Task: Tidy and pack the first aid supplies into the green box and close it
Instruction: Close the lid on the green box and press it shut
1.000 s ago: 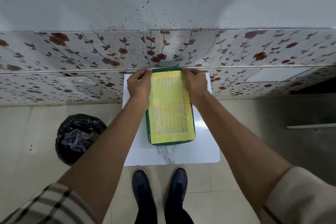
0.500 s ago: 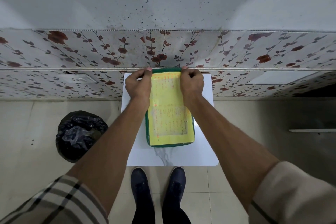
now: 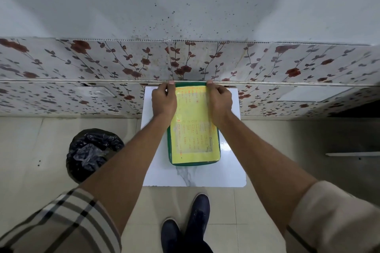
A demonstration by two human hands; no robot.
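**Both hands on the closed green box**

In the middle of the frame a small white table with grey marble veins stands on pale floor tiles, against a wall with red flower panels. A bin with a black plastic bag is at the lower left. The flat green plastic box lies on the table, lid down. Its yellow label has orange writing, too small to read. The left hand and right hand grip its far corners.
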